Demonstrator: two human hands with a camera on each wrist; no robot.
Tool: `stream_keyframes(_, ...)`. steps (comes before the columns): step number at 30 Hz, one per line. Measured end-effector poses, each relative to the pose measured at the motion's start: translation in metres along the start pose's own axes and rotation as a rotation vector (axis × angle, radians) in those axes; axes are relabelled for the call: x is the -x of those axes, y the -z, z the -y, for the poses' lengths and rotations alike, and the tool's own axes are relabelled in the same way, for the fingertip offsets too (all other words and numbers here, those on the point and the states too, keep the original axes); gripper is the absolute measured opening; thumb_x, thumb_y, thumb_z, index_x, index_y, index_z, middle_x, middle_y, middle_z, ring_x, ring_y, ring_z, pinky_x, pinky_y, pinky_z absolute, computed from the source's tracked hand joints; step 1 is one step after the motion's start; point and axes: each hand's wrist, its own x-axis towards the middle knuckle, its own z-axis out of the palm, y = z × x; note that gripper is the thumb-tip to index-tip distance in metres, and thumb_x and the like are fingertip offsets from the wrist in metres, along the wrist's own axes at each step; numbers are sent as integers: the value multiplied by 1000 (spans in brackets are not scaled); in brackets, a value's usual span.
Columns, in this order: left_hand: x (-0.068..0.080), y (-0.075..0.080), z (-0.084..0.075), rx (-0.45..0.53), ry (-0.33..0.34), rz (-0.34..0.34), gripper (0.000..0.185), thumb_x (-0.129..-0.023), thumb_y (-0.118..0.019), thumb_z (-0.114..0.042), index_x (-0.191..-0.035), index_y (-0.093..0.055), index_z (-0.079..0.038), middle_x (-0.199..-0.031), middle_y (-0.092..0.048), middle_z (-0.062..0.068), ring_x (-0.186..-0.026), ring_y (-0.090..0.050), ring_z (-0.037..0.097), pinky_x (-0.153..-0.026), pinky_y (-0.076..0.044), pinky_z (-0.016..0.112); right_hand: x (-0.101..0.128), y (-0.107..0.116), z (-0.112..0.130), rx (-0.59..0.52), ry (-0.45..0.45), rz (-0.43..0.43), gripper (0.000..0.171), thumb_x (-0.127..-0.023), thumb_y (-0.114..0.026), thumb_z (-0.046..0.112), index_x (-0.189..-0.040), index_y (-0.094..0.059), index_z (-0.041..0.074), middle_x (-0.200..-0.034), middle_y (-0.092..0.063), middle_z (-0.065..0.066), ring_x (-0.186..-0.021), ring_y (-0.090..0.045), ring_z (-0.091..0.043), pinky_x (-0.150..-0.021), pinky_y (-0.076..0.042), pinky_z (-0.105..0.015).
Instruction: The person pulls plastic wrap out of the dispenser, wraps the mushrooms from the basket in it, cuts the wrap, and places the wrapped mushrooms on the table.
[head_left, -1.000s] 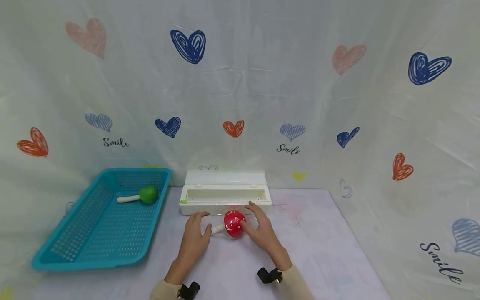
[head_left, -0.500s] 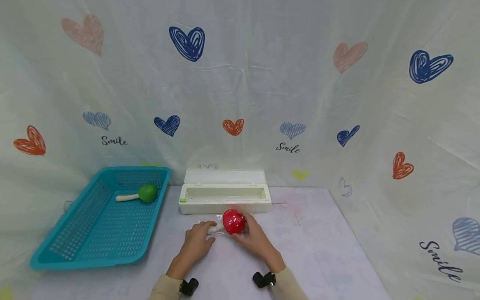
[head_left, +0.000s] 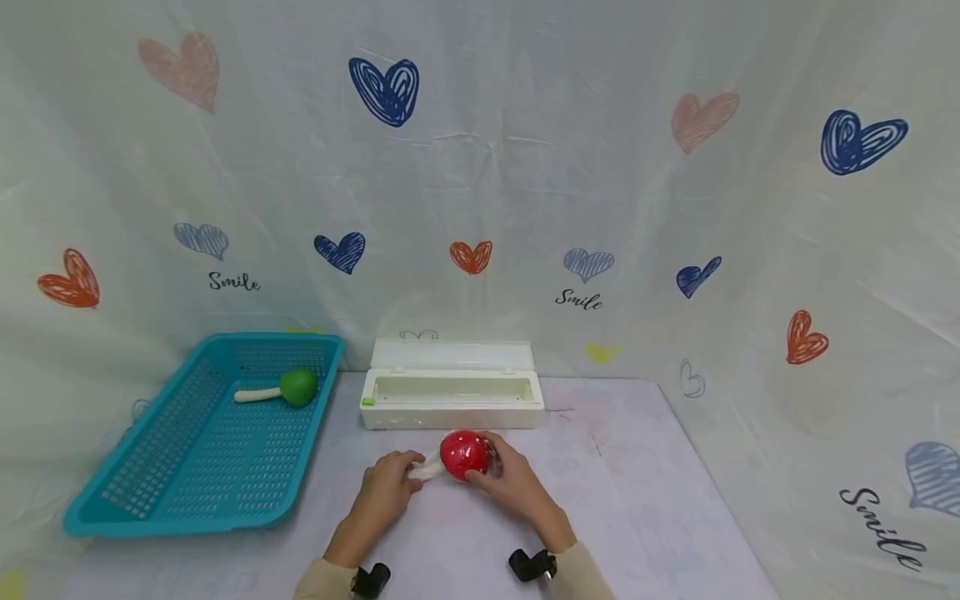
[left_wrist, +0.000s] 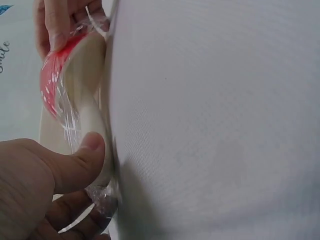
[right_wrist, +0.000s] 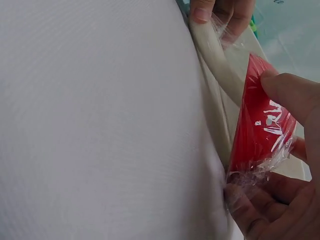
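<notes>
A toy mushroom [head_left: 463,454] with a red, white-dotted cap and a pale stem lies wrapped in clear plastic film in front of the white box. My left hand [head_left: 382,493] pinches the stem's end, thumb on top, as the left wrist view shows with the stem [left_wrist: 91,120]. Around the cap [right_wrist: 257,122] curl the thumb and fingers of my right hand [head_left: 517,481]. Crumpled film [right_wrist: 250,180] gathers at my right fingers, and more film [left_wrist: 102,195] bunches under my left thumb. Part of the cap's right side is hidden behind the right hand.
Behind the mushroom stands a long white cling film dispenser [head_left: 453,418], its lid [head_left: 452,356] raised. To the left sits a blue perforated basket [head_left: 187,527] holding a green-headed piece with a white stick [head_left: 297,387]. A patterned curtain [head_left: 495,183] hangs behind the table [head_left: 637,500].
Both hands have closed in from beside the mushroom and now hold its two ends. The right hand has left the dispenser's front. The mushroom has shifted slightly toward me.
</notes>
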Motion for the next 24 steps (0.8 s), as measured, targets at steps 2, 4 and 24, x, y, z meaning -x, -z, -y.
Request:
stream_keyframes(2, 1, 2, 1, 10, 15, 23, 28, -82, -84, -6, -106, -74, -13, -92, -70, 0, -82, -59, 15, -77, -49, 40, 1, 1, 0, 13, -5, 9, 67, -89, -79, 39, -147, -52, 17, -138, -63, -6, -120, -60, -23, -96, -57, -43)
stream_keyframes(4, 2, 4, 2, 19, 24, 45, 24, -83, -83, -5, -103, -73, -13, -91, -71, -1, -80, -58, 14, -78, -51, 41, 2, 2, 1, 15, -5, 22, 67, -90, -78, 41, -146, -53, 16, -137, -64, -7, -119, -60, -24, -96, -57, -43)
stream_keyframes(24, 1, 9, 20, 77, -74, 119, 17, -95, -68, -3, -106, -77, -13, -101, -75, 1, -89, -63, 16, -87, -55, 50, 7, 11, -2, -29, 182, -123, 34, -88, -79, 9, -122, -76, 7, -112, -73, -9, -104, -70, -25, -85, -60, -27)
